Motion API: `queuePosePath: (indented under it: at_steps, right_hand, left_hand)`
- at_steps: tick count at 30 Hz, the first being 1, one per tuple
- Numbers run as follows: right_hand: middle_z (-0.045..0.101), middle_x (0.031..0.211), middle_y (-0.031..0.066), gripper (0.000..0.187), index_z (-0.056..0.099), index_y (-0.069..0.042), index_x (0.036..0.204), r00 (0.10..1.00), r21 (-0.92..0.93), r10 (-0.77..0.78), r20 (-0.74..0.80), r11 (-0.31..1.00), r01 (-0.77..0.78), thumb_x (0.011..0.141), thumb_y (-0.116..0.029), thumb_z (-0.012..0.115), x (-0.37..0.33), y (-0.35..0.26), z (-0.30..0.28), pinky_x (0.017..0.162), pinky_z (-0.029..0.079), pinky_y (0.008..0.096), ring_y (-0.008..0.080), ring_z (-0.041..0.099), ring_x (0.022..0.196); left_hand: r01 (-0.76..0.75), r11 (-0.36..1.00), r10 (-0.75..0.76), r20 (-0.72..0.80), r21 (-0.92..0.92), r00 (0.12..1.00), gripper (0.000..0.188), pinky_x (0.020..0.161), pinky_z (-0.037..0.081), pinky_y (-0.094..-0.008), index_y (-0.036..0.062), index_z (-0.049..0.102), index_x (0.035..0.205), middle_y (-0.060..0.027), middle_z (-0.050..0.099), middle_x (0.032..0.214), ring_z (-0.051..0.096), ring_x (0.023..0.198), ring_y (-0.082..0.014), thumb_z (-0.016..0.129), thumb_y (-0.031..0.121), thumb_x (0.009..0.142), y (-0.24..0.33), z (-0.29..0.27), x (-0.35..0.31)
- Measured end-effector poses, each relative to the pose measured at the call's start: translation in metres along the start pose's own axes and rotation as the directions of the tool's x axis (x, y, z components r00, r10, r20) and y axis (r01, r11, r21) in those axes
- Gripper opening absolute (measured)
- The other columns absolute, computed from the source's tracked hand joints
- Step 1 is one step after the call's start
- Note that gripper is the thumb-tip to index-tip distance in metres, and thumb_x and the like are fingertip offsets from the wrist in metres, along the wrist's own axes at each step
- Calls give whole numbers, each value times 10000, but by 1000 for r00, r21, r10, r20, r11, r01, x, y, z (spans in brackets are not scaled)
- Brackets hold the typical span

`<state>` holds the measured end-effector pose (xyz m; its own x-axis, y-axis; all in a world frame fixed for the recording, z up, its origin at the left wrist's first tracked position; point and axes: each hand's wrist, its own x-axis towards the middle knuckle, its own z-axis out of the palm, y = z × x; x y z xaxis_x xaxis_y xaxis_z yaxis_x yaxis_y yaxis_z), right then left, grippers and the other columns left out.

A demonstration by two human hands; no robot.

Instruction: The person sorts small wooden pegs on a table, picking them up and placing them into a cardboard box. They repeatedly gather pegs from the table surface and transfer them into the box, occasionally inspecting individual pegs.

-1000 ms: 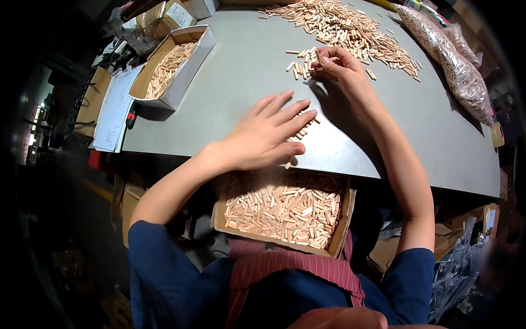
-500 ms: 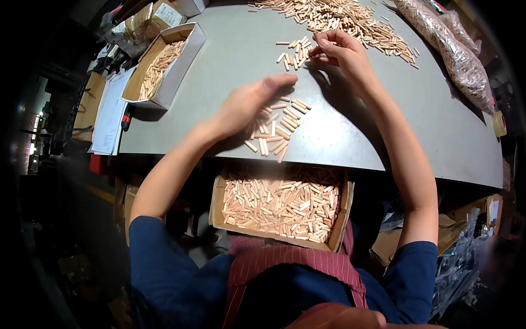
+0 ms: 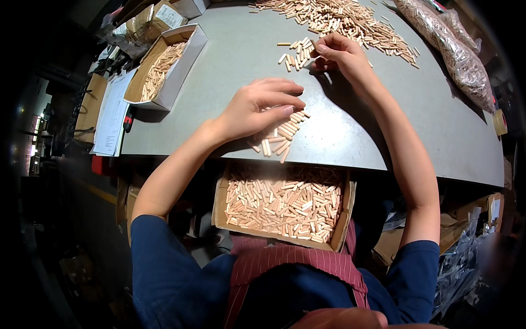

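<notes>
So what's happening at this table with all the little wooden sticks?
A person is handling short wooden dowels on a grey table. The left hand rests curled over a small batch of dowels near the table's edge, just above a dowel-filled box at the lap. The right hand fingers a few at the edge of the big pile.

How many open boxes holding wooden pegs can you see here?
2: one box in the lap under the table edge, another box on the table's far left. Others may be hidden.
</notes>
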<state>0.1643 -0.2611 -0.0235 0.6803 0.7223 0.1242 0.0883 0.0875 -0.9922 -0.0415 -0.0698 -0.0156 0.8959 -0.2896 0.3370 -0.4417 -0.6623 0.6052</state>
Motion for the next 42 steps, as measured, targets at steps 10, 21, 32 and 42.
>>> queuePosePath:
  at_steps: [10, 21, 32, 42]
  right_hand:
    - [732, 1007, 86, 193, 672, 15, 1103, 1000, -49, -21, 7, 999, 21, 1023, -161, 664, 1, 3, 0, 753, 561, 292, 156, 729, 846]
    - [718, 1096, 104, 213, 622, -3, 1143, 999, 40, -14, -37, 999, 16, 1069, -203, 612, -1, -2, 3, 759, 614, 318, 193, 749, 861]
    - [723, 1078, 99, 222, 641, -27, 1138, 1000, 18, 27, -8, 999, -27, 1064, -236, 631, 1, 6, -4, 798, 604, 299, 155, 731, 863]
    - [710, 1046, 107, 182, 635, 2, 1110, 999, 7, 18, 40, 1000, -18, 1054, -171, 627, 6, 9, -9, 813, 646, 333, 174, 747, 865]
  left_hand:
    - [-203, 780, 193, 81, 592, 978, 101, 836, 557, -377, 81, 709, 967, -48, 728, 1024, 699, 961, -276, 692, 76, 868, 45, 20, 23]
    - [303, 796, -279, 127, -525, 952, 271, 1146, 401, -364, 30, 618, 1145, -149, 662, 1366, 555, 1306, -200, 601, 286, 1060, -14, -29, 23]
    - [247, 716, -121, 232, -653, 965, 271, 1217, 305, -495, 48, 598, 1076, -287, 638, 1396, 430, 1485, -346, 576, 317, 1054, 6, -1, 7]
    - [344, 465, -282, 232, -816, 931, 237, 864, 500, -272, 53, 582, 1097, -277, 686, 1330, 667, 1200, -225, 603, 282, 1038, 4, -8, 9]
